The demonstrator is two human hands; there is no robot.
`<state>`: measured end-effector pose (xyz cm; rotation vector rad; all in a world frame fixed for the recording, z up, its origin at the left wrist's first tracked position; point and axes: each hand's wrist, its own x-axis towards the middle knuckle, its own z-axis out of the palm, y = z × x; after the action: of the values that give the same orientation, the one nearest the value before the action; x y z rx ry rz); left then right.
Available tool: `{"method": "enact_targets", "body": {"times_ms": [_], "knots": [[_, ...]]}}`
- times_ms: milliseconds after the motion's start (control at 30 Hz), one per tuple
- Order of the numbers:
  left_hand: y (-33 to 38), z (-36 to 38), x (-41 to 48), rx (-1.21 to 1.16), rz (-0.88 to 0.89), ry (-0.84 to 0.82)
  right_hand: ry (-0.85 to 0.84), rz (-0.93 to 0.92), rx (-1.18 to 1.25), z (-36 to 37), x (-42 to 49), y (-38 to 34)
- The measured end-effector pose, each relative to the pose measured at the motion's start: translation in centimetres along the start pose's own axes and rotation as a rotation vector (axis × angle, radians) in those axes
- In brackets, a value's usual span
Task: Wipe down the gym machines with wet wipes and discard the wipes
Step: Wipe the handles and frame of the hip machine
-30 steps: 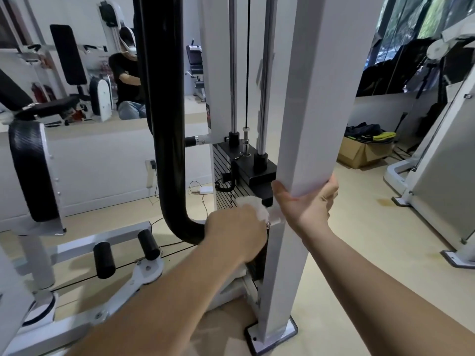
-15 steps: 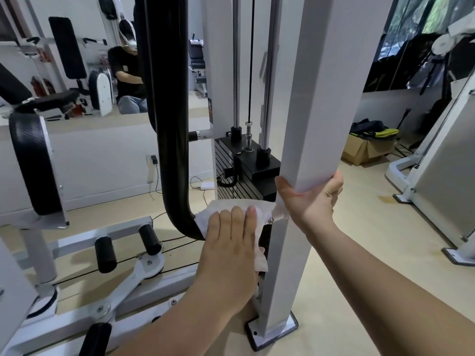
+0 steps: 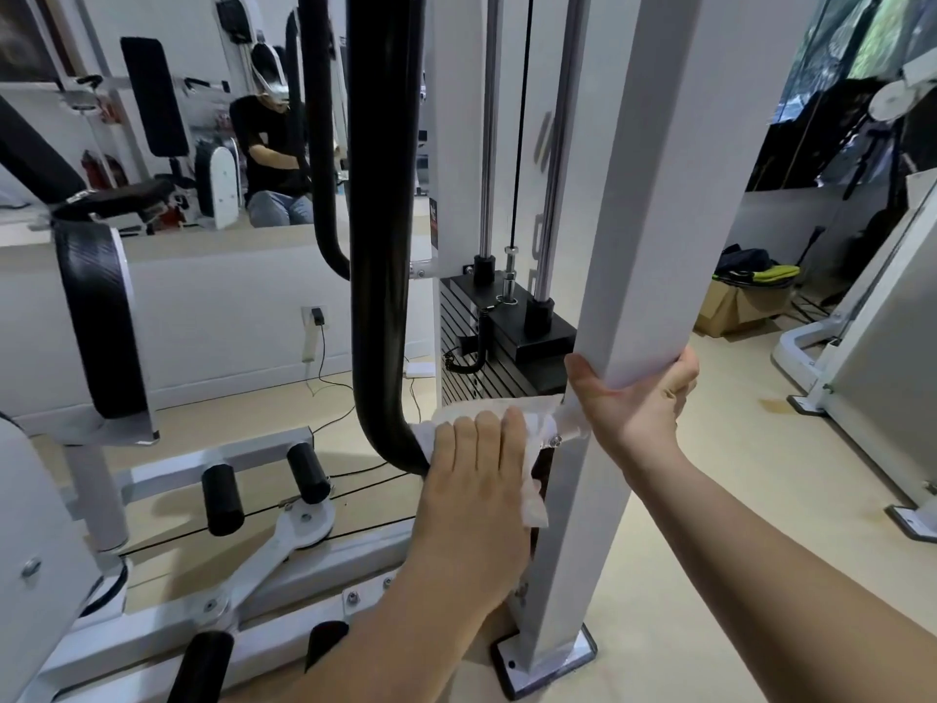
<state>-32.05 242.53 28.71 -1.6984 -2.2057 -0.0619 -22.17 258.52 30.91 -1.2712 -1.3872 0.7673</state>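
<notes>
Head view (the only one): the left hand (image 3: 476,479) lies flat with its fingers straight, pressing the wet wipe (image 3: 537,428) against a short white crossbar (image 3: 570,423). This bar runs from the bend of the black tube (image 3: 383,246) to the white post (image 3: 649,195). Nothing pinches the wipe, only the palm and fingers bear on it. The right hand (image 3: 634,398) is wrapped round the post just above the bar, thumb on one face and fingers curled behind.

The likeliest trouble is the wipe itself. One loose corner hangs below the hand, near a bolt head (image 3: 556,440) on the bar, and a sideways stroke could catch it there and tear it. With no pinch on it, the sheet could also slide off the glossy tube and drop to the floor. The weight stack (image 3: 507,347) sits just behind the bar, so fingers reaching past could knock its edges.

The wipe is thin, white and crumpled, and looks limp. The tube is round, smooth and shiny black, while the post is square in section with flat white paint. The stack is ribbed black plates under chrome guide rods (image 3: 489,119) — hard, slick surfaces throughout.
</notes>
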Motion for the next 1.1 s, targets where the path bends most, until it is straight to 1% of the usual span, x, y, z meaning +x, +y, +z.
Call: {"method": "enact_targets", "body": {"times_ms": [67,100,167,200,300,333,367,433,500,600,633,667,700,767,800,833,867,967,1000,1033,1100], "knots": [[-0.2,-0.1,0.5,0.028,0.019,-0.024,0.002,-0.007,-0.004,0.0,0.1,0.2],[-0.2,-0.6,1.3,0.031,-0.005,-0.048,0.002,-0.010,-0.005,0.1,0.2,0.2],[-0.2,-2.2,3.5,-0.015,-0.019,-0.119,0.003,-0.010,-0.005,0.1,0.1,0.2],[-0.4,-3.0,4.9,-0.069,-0.011,-0.172,0.005,-0.007,-0.005,0.2,0.1,0.1],[-1.1,-4.8,8.2,-0.330,-0.068,-0.482,0.006,0.004,0.004,0.1,-0.2,-0.3],[-1.1,-4.9,8.4,-0.346,-0.085,-0.489,0.002,0.002,0.008,0.0,-0.3,-0.4],[-1.0,-4.9,8.0,-0.297,-0.072,-0.430,-0.003,0.000,0.011,-0.1,-0.4,-0.5],[-0.2,-3.9,5.4,-0.141,-0.049,-0.201,-0.017,0.004,0.014,-0.3,-0.5,-0.6],[0.4,-2.1,1.7,-0.095,-0.057,-0.097,-0.024,0.010,0.014,-0.2,-0.6,-0.5],[-0.3,0.7,-1.6,-0.093,0.022,0.087,-0.021,0.008,0.005,-0.1,-0.3,-0.3],[-0.5,1.1,-1.9,-0.086,0.045,0.120,-0.025,0.003,0.006,-0.1,-0.3,-0.2],[-0.6,1.0,-1.8,-0.069,0.061,0.081,-0.025,0.000,0.007,0.0,-0.2,-0.1],[-0.6,0.6,-1.2,-0.042,0.062,-0.006,-0.025,0.000,0.007,-0.1,-0.1,-0.1],[-0.5,-1.2,1.0,-0.011,0.012,-0.161,-0.024,0.003,0.007,0.0,-0.1,-0.1],[-0.5,-2.0,2.5,-0.025,-0.026,-0.185,-0.021,0.002,0.007,0.0,-0.1,-0.1],[-0.4,-2.6,4.0,-0.048,-0.049,-0.175,-0.018,-0.001,0.007,-0.1,-0.1,-0.1],[-0.3,-3.2,5.5,-0.102,-0.059,-0.202,-0.014,-0.002,0.006,-0.1,-0.1,-0.1],[-0.6,-4.0,8.6,-0.319,-0.093,-0.389,-0.012,0.011,-0.005,-0.2,-0.3,-0.4],[-0.6,-4.0,8.8,-0.329,-0.090,-0.385,-0.012,0.010,-0.007,-0.2,-0.3,-0.4],[-0.4,-3.9,8.4,-0.289,-0.073,-0.340,-0.013,0.007,-0.006,-0.2,-0.4,-0.5],[0.1,-3.3,6.1,-0.179,-0.046,-0.176,-0.013,0.004,0.001,-0.3,-0.6,-0.6]]}}
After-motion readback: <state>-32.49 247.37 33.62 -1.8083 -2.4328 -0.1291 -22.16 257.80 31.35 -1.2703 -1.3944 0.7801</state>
